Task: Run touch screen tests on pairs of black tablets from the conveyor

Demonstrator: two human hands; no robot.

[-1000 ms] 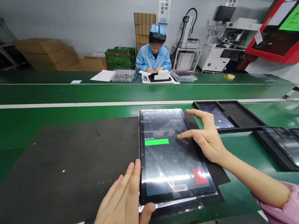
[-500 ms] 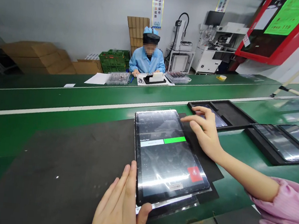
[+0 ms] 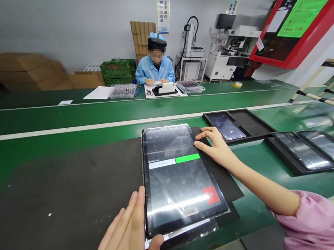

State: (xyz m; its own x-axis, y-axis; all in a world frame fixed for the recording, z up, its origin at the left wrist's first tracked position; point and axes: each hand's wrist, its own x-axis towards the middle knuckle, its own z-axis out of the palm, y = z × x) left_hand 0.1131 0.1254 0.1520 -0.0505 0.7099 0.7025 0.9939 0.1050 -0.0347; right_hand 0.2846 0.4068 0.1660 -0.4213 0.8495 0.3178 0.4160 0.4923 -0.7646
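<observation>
Green workshop bench (image 3: 35, 127) with a black mat (image 3: 73, 187) laid over it. Right hand (image 3: 216, 148): open, fingers loosely spread and low, tips touching the far right edge of the tablet (image 3: 179, 178), closed round nothing; hovering over the glass a second ago, now drawn off to the side. Left hand (image 3: 127, 236): flat on the mat against the tablet's near left corner, thumb on its near edge, as before. On the screen between both hands, green bar shifted from left to right, white bar now beside it; lettering too small to read. Just beyond the right hand, black trays (image 3: 253, 126) holding more screens. Far past them, a seated co-worker (image 3: 153, 70). Left wrist cut off below; layer under the tablet mostly hidden.
</observation>
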